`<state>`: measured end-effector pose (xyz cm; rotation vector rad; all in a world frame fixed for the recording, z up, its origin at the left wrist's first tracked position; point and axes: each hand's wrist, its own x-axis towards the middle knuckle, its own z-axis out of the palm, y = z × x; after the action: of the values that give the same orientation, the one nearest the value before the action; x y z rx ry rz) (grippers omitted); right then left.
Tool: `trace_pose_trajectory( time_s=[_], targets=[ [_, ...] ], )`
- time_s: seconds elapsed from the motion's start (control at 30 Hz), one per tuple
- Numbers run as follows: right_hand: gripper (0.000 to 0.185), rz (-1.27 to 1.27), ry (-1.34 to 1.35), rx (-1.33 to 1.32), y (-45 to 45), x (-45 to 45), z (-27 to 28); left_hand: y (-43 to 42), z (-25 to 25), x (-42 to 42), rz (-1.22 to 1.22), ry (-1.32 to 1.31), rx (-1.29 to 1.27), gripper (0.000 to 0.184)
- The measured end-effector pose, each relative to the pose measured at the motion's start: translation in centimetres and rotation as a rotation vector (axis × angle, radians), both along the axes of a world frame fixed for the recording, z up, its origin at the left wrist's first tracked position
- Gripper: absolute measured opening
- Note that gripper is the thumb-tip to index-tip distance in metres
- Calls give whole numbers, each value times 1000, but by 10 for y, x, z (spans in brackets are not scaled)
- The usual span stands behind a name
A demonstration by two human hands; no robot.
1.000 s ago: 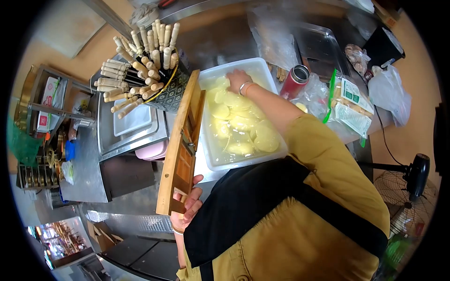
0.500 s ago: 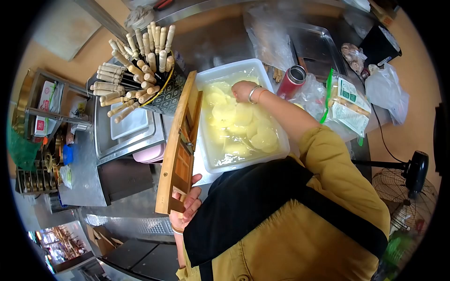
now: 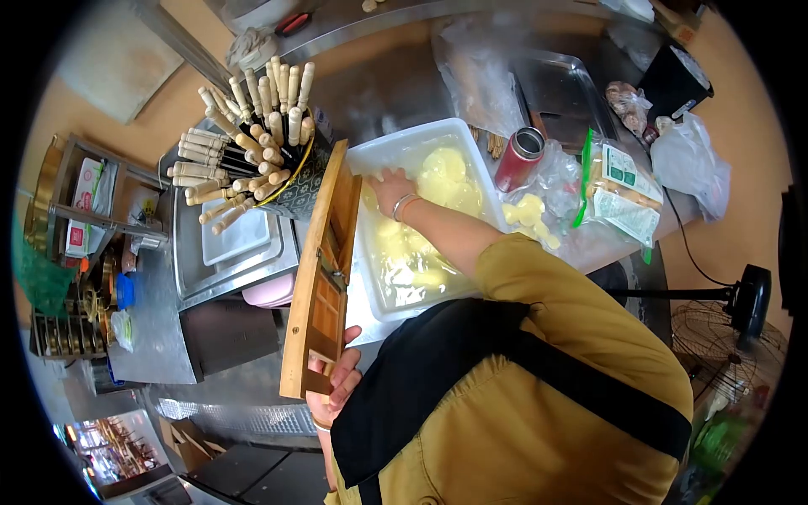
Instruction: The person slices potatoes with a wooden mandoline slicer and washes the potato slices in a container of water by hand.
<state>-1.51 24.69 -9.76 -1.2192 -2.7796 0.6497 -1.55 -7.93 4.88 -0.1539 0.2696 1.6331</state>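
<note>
A white plastic tub (image 3: pixel 368 290) holds water with many thin, pale yellow slices (image 3: pixel 446 181), which look like potato. My right hand (image 3: pixel 391 192) reaches into the tub near its left wall, fingers spread over the slices and partly under water. Along the tub's left side a wooden slicer (image 3: pixel 296 332) stands tilted on edge, a flat frame with a blade fitting midway. My left hand (image 3: pixel 340 379) is wrapped round the slicer's near end; some of its fingers are hidden behind the wood.
Wooden-handled skewers (image 3: pixel 265 156) fill a patterned bucket (image 3: pixel 311 181) left of the slicer. Right of the tub are a red flask (image 3: pixel 519 160), loose yellow slices (image 3: pixel 532 220) and a green-edged bag (image 3: pixel 623 189). A metal tray (image 3: pixel 564 88) lies behind. A fan (image 3: pixel 745 307) stands at far right.
My right hand has moved left across the tub toward the slicer, and its fingers have spread. Loose slices beside the flask have come into view. My left hand keeps its hold on the slicer.
</note>
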Motion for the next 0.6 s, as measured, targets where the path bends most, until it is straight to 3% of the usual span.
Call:
trace_pose_trajectory(
  time_s=[0.07,0.13,0.27,0.33,0.4,0.47,0.6],
  targets=[
    [48,-4,0,63,10,8,0,-1,-2,-1,-3,-5,22,58],
    [66,51,-154,-47,22,16,3,-1,-4,-2,-16,-16,30,58],
    [66,69,-102,-215,45,22,-4,1,-4,-1,-21,-18,8,58],
    [64,49,-2,-690,43,41,25,3,-4,-3,-34,-28,-21,58],
    [63,64,24,-637,47,54,23,5,-4,-4,-53,-23,-6,58],
    [60,-57,250,-1114,46,73,41,7,-5,-4,-66,-21,8,57],
    [50,-296,413,-1124,52,93,51,13,-6,-7,-116,-27,16,58]
  ],
)
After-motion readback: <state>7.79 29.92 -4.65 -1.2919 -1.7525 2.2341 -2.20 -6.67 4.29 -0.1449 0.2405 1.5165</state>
